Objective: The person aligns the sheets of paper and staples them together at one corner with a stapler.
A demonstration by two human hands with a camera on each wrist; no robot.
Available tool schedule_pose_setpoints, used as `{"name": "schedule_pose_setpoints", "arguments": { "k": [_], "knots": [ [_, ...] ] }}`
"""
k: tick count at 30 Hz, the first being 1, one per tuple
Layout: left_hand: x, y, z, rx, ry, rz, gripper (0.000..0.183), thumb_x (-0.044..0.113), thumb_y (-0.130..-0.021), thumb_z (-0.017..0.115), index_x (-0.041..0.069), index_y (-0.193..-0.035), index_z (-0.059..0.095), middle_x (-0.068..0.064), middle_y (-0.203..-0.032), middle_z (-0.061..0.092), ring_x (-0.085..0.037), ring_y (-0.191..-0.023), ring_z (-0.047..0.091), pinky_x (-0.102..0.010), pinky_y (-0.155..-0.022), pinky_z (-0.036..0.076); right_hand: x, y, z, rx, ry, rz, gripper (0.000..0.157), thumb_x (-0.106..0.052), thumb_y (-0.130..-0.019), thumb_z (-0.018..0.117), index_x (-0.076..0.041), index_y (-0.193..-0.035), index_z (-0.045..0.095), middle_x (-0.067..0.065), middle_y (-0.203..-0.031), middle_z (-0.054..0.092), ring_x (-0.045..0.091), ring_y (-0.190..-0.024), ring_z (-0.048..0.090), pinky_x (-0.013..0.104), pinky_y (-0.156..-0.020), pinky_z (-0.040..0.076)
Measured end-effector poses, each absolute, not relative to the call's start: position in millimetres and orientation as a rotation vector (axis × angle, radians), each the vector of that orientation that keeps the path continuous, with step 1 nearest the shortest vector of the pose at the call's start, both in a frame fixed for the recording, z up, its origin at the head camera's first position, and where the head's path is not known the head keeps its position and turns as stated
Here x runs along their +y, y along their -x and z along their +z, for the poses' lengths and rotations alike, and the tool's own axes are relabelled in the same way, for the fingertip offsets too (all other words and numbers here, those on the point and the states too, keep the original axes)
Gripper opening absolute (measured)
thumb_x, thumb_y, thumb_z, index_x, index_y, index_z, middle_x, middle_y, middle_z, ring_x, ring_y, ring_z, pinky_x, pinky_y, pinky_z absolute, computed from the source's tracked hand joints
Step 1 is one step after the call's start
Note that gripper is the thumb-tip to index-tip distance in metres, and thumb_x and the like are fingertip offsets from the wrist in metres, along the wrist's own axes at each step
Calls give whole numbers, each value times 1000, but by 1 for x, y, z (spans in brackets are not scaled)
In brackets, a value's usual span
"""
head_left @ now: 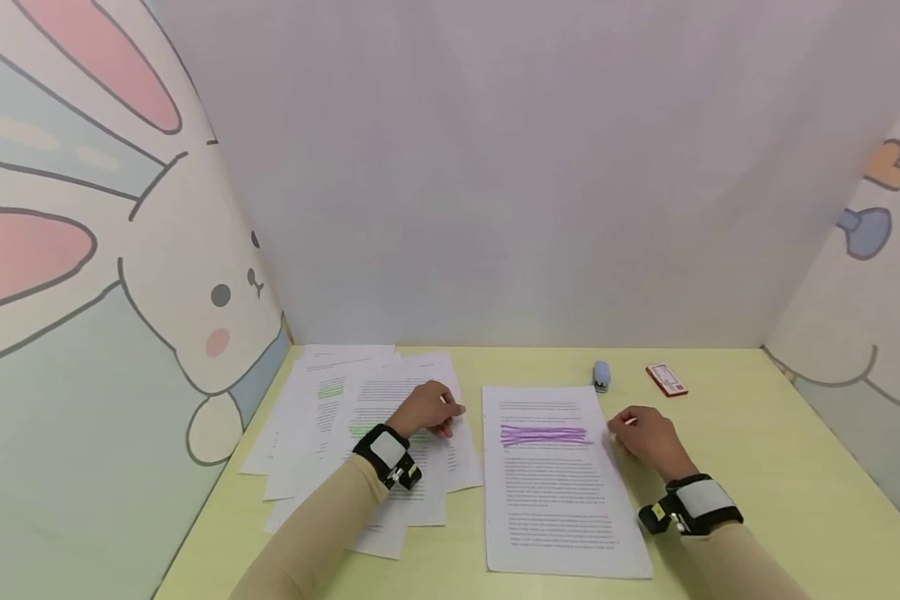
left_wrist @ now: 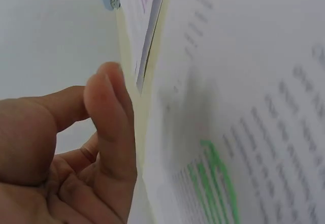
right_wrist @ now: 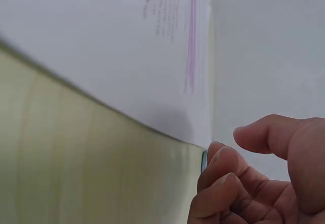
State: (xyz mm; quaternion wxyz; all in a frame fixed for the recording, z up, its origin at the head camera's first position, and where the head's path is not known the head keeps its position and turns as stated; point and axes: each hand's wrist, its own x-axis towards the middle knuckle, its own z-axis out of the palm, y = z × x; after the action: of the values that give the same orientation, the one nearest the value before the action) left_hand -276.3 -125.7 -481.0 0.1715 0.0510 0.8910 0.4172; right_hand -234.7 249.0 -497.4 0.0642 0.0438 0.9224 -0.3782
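Note:
My left hand [head_left: 427,408] hovers over loosely spread printed sheets [head_left: 420,510], some with green highlighter marks. In the left wrist view its thumb and forefinger meet at the tips, with no object seen between them. My right hand [head_left: 648,437] is beside the upper right edge of a neat stack of paper [head_left: 555,521], its top page marked with purple scribble [head_left: 543,436]. In the right wrist view the fingers [right_wrist: 218,196] are loosely bent and the thumb stands apart from them. Whether that hand touches the paper edge I cannot tell.
A small light-blue stapler [head_left: 602,375] stands just past the stack's upper right corner. Farther right lies a small red and white box [head_left: 667,380]. The pale yellow table [head_left: 780,483] meets a plain back wall [head_left: 525,183], with cartoon-printed panels on both sides.

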Motion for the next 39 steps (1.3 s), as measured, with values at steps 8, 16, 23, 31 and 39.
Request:
{"name": "schedule_pose_setpoints", "arguments": {
  "k": [8, 16, 23, 31, 39],
  "knots": [
    [-164, 282, -463, 2611, -115, 1187, 19, 20, -99, 69, 1, -98, 68, -8, -72, 68, -24, -64, 70, -35, -61, 60, 237, 249, -479, 2797, -42, -1205, 26, -21, -100, 59, 4, -102, 65, 14, -85, 67, 22, -71, 62, 31, -58, 50],
    [-198, 285, -457, 2685, -79, 1148, 22, 21, -100, 67, 0, -102, 68, -13, -81, 71, -25, -68, 71, -37, -64, 58, 202, 266, -464, 2790, 98, -1286, 31, -21, -101, 60, 8, -108, 68, 21, -94, 70, 24, -76, 68, 31, -63, 57],
    [-232, 284, -449, 2715, 6, 1208, 29, 22, -102, 65, -6, -109, 68, -22, -93, 72, -35, -77, 73, -40, -68, 58, 162, 279, -455, 2734, 251, -1377, 28, -18, -102, 59, 6, -108, 71, 22, -98, 71, 30, -81, 70, 35, -68, 59],
    [-263, 285, -449, 2720, 173, 1186, 31, 22, -102, 64, -7, -112, 67, -22, -94, 72, -28, -72, 72, -25, -55, 49, 115, 288, -456, 2614, 233, -1480, 27, -14, -100, 60, 9, -111, 71, 25, -99, 72, 20, -75, 71, 32, -69, 60],
    [-290, 284, -467, 2707, 339, 1139, 25, 18, -100, 64, -7, -102, 68, -11, -79, 68, -16, -59, 64, -22, -49, 41, 71, 292, -466, 2598, 256, -1439, 23, -12, -98, 63, 8, -100, 74, 13, -81, 72, 21, -70, 71, 33, -68, 59]
  ]
}}
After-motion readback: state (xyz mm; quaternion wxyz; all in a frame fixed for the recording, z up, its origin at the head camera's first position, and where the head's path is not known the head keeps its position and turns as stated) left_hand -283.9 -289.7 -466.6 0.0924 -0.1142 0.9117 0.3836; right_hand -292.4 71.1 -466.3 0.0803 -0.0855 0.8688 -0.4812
